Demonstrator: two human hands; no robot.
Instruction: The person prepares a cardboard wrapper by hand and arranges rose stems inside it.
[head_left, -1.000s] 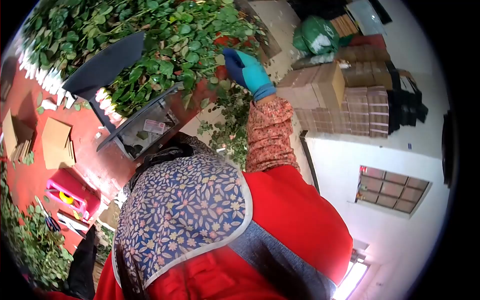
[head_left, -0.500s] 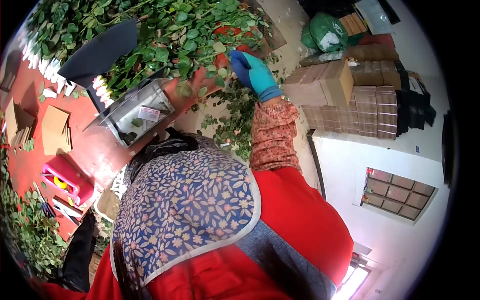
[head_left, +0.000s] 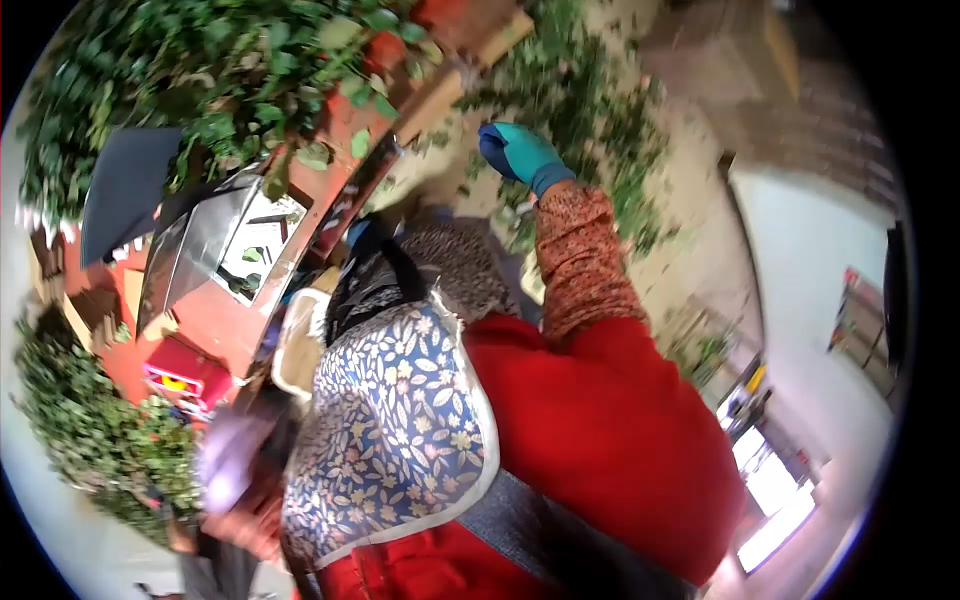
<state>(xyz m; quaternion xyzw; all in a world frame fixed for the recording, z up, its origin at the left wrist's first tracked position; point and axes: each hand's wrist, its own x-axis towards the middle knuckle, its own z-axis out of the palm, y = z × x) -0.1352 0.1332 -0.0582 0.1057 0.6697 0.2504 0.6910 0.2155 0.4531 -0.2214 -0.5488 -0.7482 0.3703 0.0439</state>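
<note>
Left hand [head_left: 230, 463] a lilac blur

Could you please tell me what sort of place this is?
It looks like a workroom for flowers or other cut plants: leafy stems are heaped on a red table, and loose greenery is scattered over the floor.

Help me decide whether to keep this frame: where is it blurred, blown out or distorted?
Head view: blur smears the brown stacks and a purplish shape at lower left; bright panes at lower right blow out; fisheye bends the scene; the gloved right hand and floral apron read clearer.
</note>
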